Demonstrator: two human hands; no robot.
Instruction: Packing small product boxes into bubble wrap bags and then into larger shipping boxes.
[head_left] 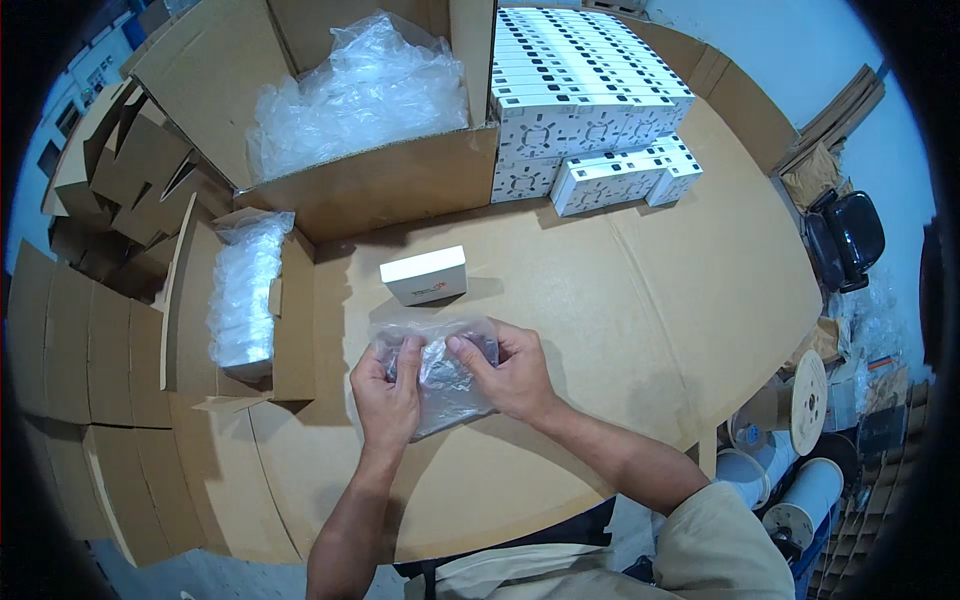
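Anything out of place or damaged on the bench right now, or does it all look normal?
Nothing looks damaged or spilled. Both hands, left hand and right hand, hold a clear plastic bag over the cardboard-covered table. One small white box lies alone, turned at an angle, apart from the neat stack of white boxes.

- Even, bright overhead light falls on the cardboard table [640, 300].
- Soft shadows lie beside the small white box [424, 275].
- Glare whitens the plastic bags [350, 95].
- Fisheye bending curves the edges; the corners go black.
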